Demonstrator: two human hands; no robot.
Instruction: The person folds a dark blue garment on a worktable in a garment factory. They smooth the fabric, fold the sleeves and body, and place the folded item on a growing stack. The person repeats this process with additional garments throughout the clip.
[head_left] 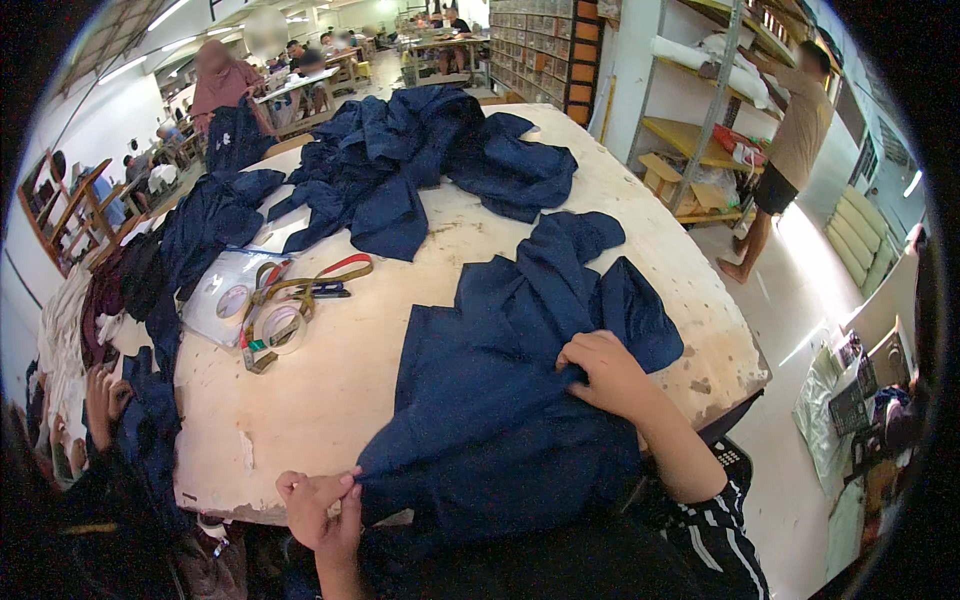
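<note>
Across the near side of the pale, scuffed counter [290, 410] lies a dark navy cloth [490, 400], plain, creased, its far end bunched into folds. The right hand [605, 372] reaches inward, palm down, fingers curled, its grip pinching a fold; the left hand [322, 507] rises at the near edge, its grip nipping the cloth's left corner.

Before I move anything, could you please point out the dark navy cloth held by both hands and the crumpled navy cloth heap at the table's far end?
Held dark navy cloth [500, 400], head view: broad middle.
Crumpled navy cloth heap [400, 155], head view: central folds.
</note>
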